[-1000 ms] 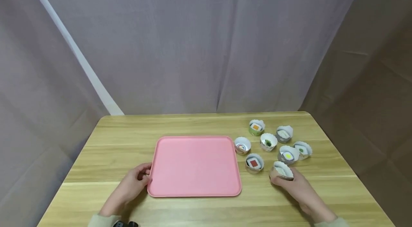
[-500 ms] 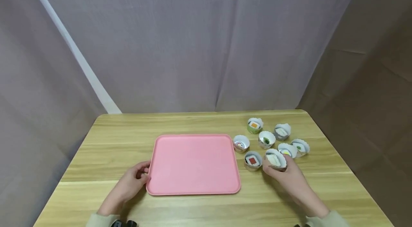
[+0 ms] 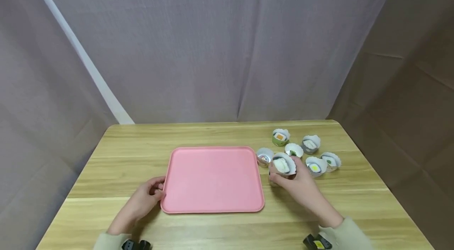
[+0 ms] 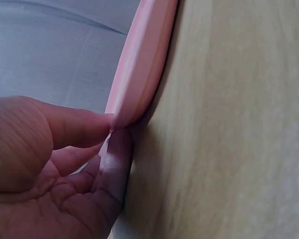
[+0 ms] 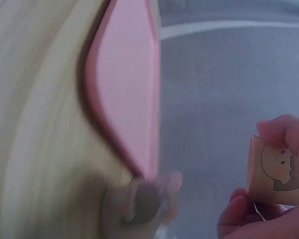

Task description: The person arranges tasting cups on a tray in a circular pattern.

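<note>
R hand [image 3: 301, 183] has small round tan paper-look cup [image 3: 283, 165] w/ wavy white rim. Thumb + fingers curled round opp. sides, opened only approx. to cup width. Cup is up off the table, right of tray, tilted slightly; white piece w/ dark edge inside, cartoon face print on wall (R wrist view).

L hand [image 3: 143, 200] pinches L edge of pink rectangular plastic-look tray [image 3: 213, 179], lower part nr front corner. Thumb + finger tips almost together at rim, other fingers curled. Tray lies flat on light wood-grain table [image 3: 198, 234].

Partly hidden cup [image 5: 144, 201] is under held one; blurred in R wrist view, contents unclear. Just right of tray: cup w/ pale interior [image 3: 265, 157]; can't tell if touching. Behind R hand: white cup w/ green leaf-like piece [image 3: 294, 150]. Farther back: green cup w/ orange-topped piece [image 3: 281, 137], grey cup w/ white piece [image 3: 311, 144]. Right side: cup w/ yellow-marked piece [image 3: 315, 166], next to cup w/ green-dot piece [image 3: 331, 162]. Grey cloth curtain [image 3: 177, 45] behind.
</note>
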Demonstrator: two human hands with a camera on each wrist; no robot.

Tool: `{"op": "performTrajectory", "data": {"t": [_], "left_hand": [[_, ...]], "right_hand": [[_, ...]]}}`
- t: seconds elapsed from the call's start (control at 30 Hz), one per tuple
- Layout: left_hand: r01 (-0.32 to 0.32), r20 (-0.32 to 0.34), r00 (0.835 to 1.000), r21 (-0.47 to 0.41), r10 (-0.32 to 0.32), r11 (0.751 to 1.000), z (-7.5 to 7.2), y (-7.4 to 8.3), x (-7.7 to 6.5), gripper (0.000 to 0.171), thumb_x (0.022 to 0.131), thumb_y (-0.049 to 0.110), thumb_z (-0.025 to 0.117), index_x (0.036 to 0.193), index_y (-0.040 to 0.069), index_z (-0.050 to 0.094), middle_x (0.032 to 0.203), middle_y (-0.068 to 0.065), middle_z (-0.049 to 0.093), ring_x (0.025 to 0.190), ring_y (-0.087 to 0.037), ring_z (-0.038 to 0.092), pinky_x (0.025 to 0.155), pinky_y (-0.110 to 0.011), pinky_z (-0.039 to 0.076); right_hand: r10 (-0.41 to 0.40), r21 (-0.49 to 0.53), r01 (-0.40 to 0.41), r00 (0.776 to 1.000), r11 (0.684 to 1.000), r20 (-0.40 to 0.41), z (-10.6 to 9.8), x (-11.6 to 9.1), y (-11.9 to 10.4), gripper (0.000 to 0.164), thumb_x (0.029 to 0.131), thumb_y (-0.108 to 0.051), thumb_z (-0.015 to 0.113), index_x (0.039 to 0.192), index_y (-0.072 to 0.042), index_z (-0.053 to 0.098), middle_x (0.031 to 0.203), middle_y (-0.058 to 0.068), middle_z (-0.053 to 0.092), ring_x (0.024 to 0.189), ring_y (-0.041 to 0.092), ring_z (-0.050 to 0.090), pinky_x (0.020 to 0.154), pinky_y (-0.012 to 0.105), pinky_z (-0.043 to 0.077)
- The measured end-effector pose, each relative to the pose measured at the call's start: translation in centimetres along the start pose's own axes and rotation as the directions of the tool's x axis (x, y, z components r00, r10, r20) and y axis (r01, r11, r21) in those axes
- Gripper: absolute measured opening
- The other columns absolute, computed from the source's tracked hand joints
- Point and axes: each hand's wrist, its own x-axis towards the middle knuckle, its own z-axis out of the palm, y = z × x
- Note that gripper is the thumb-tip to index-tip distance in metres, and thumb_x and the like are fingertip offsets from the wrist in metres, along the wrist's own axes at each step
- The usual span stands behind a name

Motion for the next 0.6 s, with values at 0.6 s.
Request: {"op": "performTrajectory", "data": {"t": [0.6], "left_hand": [[0.010,-0.034,0.999,0.036,-0.008,0.999,0.2,0.0,0.1,0.043,0.085,-0.009,0.056,0.128,-0.004,0.056,0.096,-0.009,0.057,0.083,-0.018,0.052,0.063,-0.022,0.045]], "right_hand": [[0.050,0.319,-0.134,0.964,0.938,0.260,12.4,2.4,-3.5,0.055,0.081,-0.019,0.078,0.125,-0.006,0.048,0.114,0.010,0.056,0.102,0.022,0.055,0.089,0.036,0.046]]}}
